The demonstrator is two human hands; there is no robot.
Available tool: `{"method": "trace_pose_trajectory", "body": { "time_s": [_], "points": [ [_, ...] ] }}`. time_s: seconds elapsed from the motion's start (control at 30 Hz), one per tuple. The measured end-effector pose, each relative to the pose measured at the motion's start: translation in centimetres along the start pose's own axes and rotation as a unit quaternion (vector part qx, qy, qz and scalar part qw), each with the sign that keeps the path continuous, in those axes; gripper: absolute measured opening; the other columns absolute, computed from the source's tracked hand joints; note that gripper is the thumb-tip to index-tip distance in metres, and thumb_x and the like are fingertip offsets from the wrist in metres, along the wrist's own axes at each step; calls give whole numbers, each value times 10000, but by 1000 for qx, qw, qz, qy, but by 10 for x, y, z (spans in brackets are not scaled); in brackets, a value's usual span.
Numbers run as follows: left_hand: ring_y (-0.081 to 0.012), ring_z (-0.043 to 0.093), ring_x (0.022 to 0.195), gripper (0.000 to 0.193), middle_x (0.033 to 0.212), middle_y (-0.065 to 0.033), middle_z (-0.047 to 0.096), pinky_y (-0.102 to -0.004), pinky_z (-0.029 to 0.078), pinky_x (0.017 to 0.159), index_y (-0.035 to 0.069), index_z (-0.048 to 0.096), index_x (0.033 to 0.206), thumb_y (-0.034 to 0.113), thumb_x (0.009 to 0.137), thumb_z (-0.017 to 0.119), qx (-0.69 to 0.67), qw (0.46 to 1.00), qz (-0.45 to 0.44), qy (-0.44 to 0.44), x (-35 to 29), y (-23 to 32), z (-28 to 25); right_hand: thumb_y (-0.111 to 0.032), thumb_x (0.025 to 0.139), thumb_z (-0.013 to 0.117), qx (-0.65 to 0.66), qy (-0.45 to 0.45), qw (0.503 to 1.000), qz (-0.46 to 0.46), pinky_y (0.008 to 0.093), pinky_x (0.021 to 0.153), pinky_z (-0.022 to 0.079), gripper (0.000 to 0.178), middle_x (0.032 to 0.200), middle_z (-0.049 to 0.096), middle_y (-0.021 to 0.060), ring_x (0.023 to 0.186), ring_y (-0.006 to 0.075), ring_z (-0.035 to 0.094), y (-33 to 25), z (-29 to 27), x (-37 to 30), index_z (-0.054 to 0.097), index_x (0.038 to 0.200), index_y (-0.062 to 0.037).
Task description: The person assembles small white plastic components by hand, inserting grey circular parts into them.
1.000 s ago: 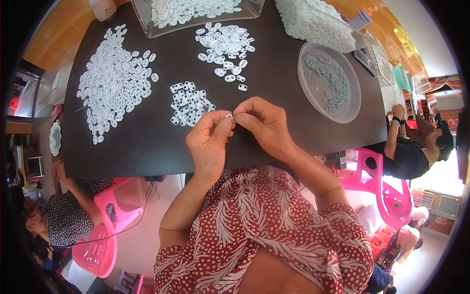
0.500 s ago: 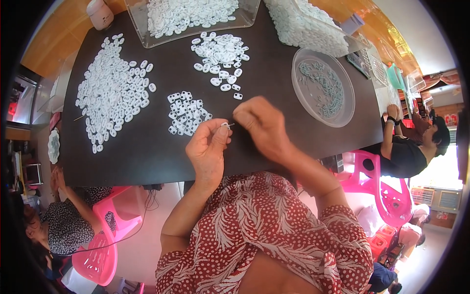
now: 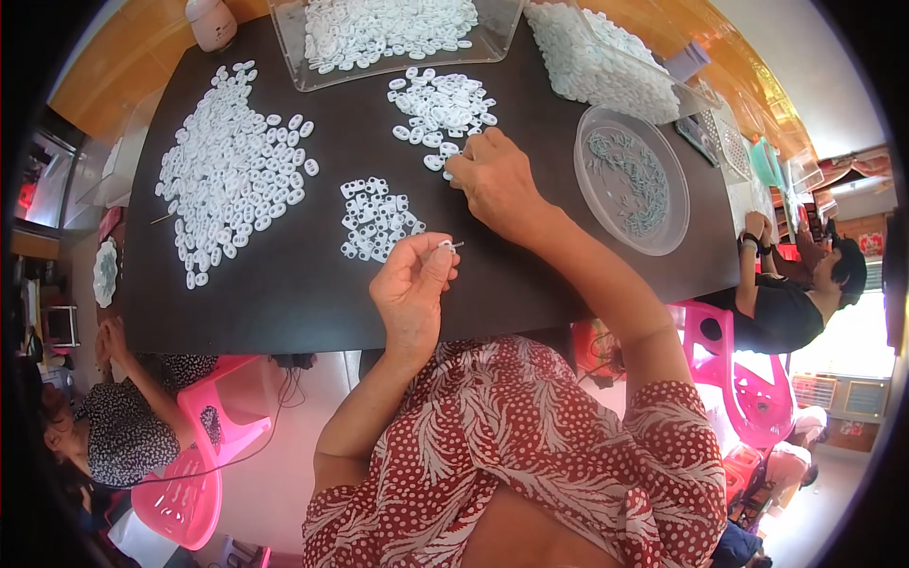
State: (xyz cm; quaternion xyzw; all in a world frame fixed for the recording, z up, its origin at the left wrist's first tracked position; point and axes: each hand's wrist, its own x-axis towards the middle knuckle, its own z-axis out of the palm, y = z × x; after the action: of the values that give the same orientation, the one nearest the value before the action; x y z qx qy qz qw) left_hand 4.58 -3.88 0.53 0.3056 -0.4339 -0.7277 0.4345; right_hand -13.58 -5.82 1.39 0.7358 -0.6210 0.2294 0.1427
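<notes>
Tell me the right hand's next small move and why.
Probably pinch a white piece from the upper middle pile: the right hand is at its near edge, and the left hand holds a small part with a thin pin protruding.

A lone head-worn fisheye view, wide and downward, from close above the dark table (image 3: 284, 303).

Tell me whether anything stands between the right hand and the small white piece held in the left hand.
Nothing visible stands there: only dark tabletop shows between the right hand and the small white piece in the left hand.
</notes>
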Motion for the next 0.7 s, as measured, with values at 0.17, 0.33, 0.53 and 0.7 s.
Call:
{"method": "trace_pose_trajectory", "body": {
  "time_s": [0.17, 0.33, 0.53, 0.7],
  "points": [
    [-85, 551, 651, 133, 799, -63, 622, -192, 448, 564, -37, 610, 957, 69, 876, 603, -9, 1000, -2, -1, 0, 1, 0, -26, 684, 642, -4, 16, 1000, -24, 368, 582, 413, 67, 705, 518, 85, 702, 261, 495, -2, 1, 1, 579, 700, -46],
    [-80, 545, 650, 135, 795, -54, 616, -187, 440, 562, -28, 613, 979, 61, 879, 597, -1, 1000, 13, 2, 1, 1, 0, -48, 750, 649, 176, 2, 983, 58, 305, 593, 432, 40, 715, 591, 65, 686, 211, 552, -9, -22, -5, 617, 769, -32],
    [-80, 540, 631, 175, 777, -43, 603, -185, 435, 545, -30, 612, 1026, 57, 873, 603, -16, 999, 41, 4, -1, 3, 2, -95, 816, 616, 546, -45, 777, 309, 209, 594, 432, 150, 757, 626, 20, 683, 47, 542, -23, -51, -15, 645, 903, 23],
    [-71, 546, 680, 196, 796, -30, 606, -180, 422, 572, -6, 610, 1054, 91, 884, 605, -16, 999, 19, -20, -6, 9, 4, -128, 840, 630, 591, -81, 726, 343, 181, 594, 401, 176, 785, 628, 11, 700, 50, 544, -27, -55, -25, 664, 968, -12]
  ]
}}
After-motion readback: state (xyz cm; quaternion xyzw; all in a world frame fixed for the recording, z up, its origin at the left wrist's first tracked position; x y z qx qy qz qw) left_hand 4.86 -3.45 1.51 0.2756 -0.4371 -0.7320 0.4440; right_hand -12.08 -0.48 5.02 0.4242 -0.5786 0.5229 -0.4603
